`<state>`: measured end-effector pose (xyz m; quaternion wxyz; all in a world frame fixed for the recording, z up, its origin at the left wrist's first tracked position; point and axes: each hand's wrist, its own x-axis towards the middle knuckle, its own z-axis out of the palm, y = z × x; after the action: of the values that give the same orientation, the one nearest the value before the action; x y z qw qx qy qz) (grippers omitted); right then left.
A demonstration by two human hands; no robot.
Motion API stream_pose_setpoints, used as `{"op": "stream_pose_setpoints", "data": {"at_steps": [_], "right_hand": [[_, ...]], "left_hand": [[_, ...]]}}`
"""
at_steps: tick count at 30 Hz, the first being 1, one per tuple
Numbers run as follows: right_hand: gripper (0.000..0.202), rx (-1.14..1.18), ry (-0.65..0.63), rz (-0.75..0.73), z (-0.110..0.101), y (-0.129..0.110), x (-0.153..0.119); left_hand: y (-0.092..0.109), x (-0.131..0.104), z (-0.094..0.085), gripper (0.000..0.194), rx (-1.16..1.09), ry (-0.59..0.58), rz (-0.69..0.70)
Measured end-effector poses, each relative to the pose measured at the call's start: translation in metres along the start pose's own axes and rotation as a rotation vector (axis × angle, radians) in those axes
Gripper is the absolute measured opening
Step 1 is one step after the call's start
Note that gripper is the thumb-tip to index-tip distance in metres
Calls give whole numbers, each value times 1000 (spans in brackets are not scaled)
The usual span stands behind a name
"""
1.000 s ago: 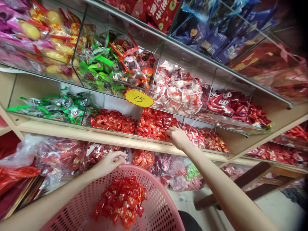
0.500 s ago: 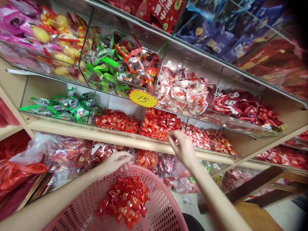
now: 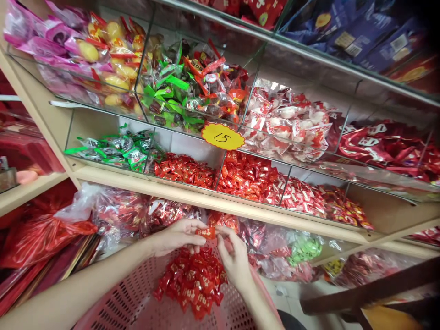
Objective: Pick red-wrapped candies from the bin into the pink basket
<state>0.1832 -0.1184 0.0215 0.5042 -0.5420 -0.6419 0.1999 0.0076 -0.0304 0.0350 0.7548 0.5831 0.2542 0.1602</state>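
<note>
Between my two hands is a small red wrapped candy (image 3: 205, 233) with pale lettering. My left hand (image 3: 177, 236) pinches one side of it, thumb below and fingers above. At its other end, the fingertips of my right hand (image 3: 234, 256) close on the wrapper. Directly beneath sits a pink perforated plastic basket (image 3: 113, 298), holding a heap of similar red wrapped candies (image 3: 194, 284). Both forearms reach over the basket's rim.
Ahead stands a wooden shelf (image 3: 165, 195) with clear-walled bins of red candies (image 3: 245, 176), green-wrapped candies (image 3: 120, 146) and white-and-red packets (image 3: 288, 121). A yellow tag (image 3: 222, 136) reads 15. Plastic bags (image 3: 117, 206) fill the space below. Dark wooden bars (image 3: 371, 286) stand at right.
My right hand has come back from the shelf's red candy bin to meet my left hand above the basket. A red candy is now held between them. The view has shifted left.
</note>
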Motion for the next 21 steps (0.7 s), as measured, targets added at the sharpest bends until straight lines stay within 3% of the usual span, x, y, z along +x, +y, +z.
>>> {"op": "stream_pose_setpoints", "data": {"at_steps": [3, 6, 10, 14, 21], "right_hand": [[25, 261, 44, 274, 9, 2, -3], [29, 400, 11, 406, 15, 4, -5], [26, 463, 22, 427, 18, 7, -6], [21, 461, 56, 392, 17, 8, -6], [21, 415, 121, 372, 9, 10, -4]], "left_hand": [[-7, 6, -2, 37, 116, 45, 92], [-15, 11, -3, 32, 241, 60, 175], [-19, 12, -2, 29, 308, 39, 234], [-12, 10, -1, 34, 196, 7, 190], [-3, 10, -2, 25, 232, 123, 200]]}}
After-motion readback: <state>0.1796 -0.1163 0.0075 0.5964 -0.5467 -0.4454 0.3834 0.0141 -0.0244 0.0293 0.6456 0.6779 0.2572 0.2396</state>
